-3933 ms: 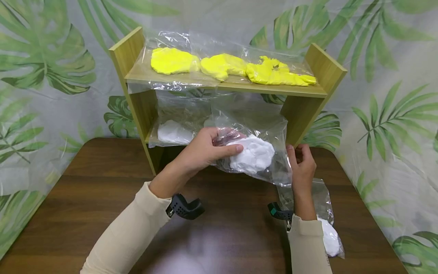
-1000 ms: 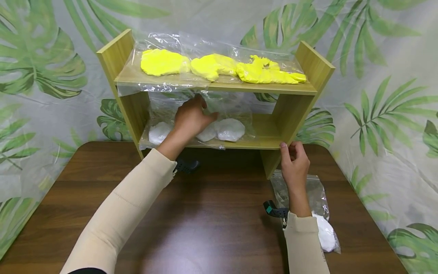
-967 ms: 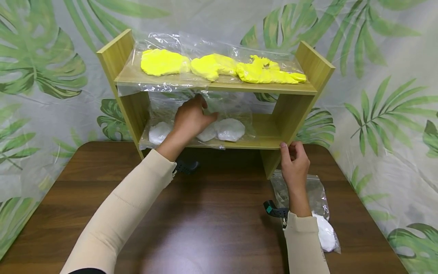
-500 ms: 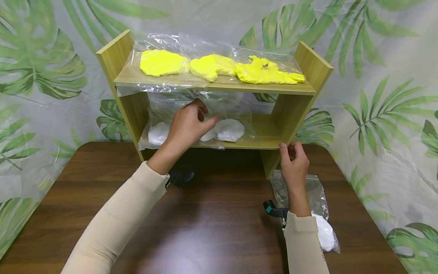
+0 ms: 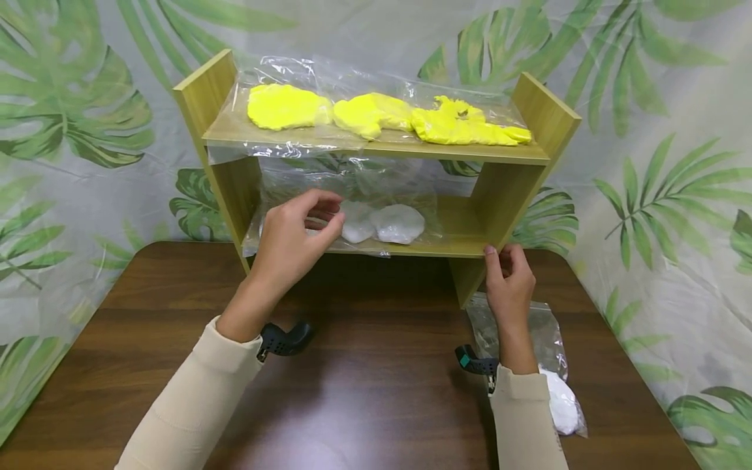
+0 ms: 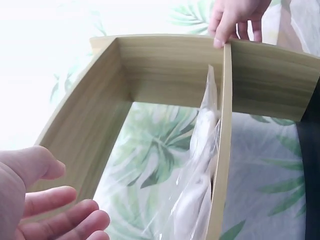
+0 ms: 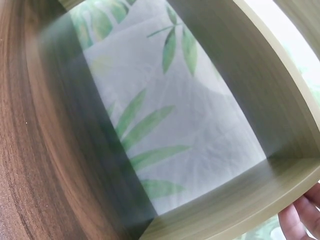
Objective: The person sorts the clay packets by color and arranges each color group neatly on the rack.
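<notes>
My left hand (image 5: 296,238) is in front of the lower shelf board, fingers loosely bent and nothing between them. Just beyond it, clear plastic bags with white clay-like lumps (image 5: 398,224) lie side by side on that board; the hand mostly covers the leftmost lump. In the left wrist view, the bags (image 6: 192,205) lie along the board, with my left fingers (image 6: 65,220) apart from them. My right hand (image 5: 510,281) grips the right side panel of the wooden shelf (image 5: 517,189), its thumb on the front edge and the other fingers on the outer side.
Bags with yellow clay-like lumps (image 5: 288,108) line the top board. Another bagged white lump (image 5: 563,403) lies on the brown table (image 5: 376,391) beside my right forearm. A leaf-patterned cloth (image 5: 658,248) hangs behind the shelf.
Earlier my left hand held a bagged white lump before the shelf; now that bag lies on the lower board. The left hand has drawn back down and leftward. My right hand keeps its place.
</notes>
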